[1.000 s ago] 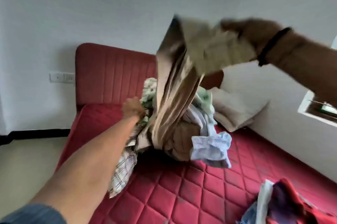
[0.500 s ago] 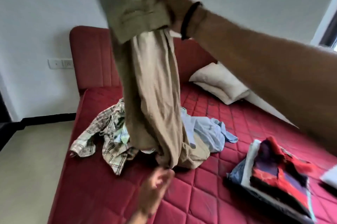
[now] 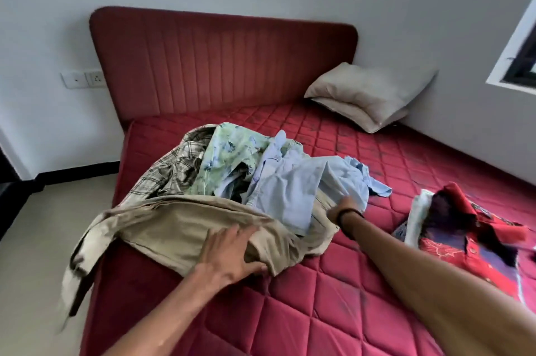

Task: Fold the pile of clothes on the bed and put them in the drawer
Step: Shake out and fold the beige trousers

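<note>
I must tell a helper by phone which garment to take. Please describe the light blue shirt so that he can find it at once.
On the red mattress, find the loose heap of clothes near its left edge. The light blue shirt lies on the heap's right side, beside the green floral shirt. It alone is plain pale blue, without pattern.

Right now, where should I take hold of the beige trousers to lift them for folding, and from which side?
Probably at the waistband end of the beige trousers, near the right hand, coming from the bed's foot. The legs trail left over the mattress edge, so lifting the waist should let them hang straight. The left hand lies flat on the middle.
</note>
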Motion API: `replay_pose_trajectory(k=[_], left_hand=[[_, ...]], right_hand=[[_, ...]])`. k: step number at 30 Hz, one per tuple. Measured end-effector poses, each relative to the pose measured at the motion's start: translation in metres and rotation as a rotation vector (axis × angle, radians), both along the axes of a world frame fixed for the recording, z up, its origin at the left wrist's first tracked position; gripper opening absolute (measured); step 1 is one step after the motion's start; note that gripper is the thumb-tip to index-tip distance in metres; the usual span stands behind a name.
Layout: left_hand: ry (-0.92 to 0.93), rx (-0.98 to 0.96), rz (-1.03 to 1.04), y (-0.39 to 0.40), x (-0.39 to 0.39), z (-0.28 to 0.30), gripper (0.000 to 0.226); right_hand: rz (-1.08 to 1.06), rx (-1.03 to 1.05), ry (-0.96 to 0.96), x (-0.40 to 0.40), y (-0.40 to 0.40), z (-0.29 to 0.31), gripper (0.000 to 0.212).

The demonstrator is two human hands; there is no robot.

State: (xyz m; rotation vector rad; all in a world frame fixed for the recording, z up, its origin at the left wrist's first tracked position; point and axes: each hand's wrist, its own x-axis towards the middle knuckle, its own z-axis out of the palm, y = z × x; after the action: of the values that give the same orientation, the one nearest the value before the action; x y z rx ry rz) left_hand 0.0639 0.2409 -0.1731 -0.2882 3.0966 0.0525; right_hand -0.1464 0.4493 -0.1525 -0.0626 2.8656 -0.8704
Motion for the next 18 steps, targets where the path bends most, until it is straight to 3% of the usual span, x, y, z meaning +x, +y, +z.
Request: replay_pose_trajectory(k=[2,4,5,7,9,11,13,15,18], left_hand=[[-0.132,0.052,-0.076,0.006,-0.017,0.005,0.096],[-0.2,0.027,-0.099,0.014,-0.028,0.012,0.097],[-0.154,0.024,-0.107,0.02,-0.036,0.014,0.093],[0.025,0.083,-0.113,0.035,-0.049,0.02,0.082],[0.195,0.279,-0.106,0.04,-0.067,0.028,0.059],[0.27,0.594,-0.088,0.042,-0.086,0.042,0.035],[0.202,0.797,-0.095,0.043,-0.104,0.063,0.056],[0.149,0.685,-0.057,0.043,-0.121,0.085,0.075],[0.219,0.485,0.277,0.023,-0.128,0.123,0.068]], right_hand=[[-0.097,-0.155,-0.176,-0.015,0.032,-0.05,0.072],[-0.112,-0.499,-0.363,-0.017,0.029,-0.074,0.086],[-0.148,-0.603,-0.399,-0.023,0.028,-0.085,0.08],[-0.183,-0.694,-0.38,-0.035,0.025,-0.091,0.046],[-0.127,-0.716,-0.29,-0.045,0.022,-0.078,0.017],[0.043,-0.759,-0.127,-0.047,0.02,-0.042,0.015],[0.297,-0.76,0.114,-0.041,0.023,0.021,0.02],[0.493,-0.755,0.329,-0.027,0.027,0.1,0.021],[0.597,-1.171,0.293,-0.001,0.039,0.222,0.019]])
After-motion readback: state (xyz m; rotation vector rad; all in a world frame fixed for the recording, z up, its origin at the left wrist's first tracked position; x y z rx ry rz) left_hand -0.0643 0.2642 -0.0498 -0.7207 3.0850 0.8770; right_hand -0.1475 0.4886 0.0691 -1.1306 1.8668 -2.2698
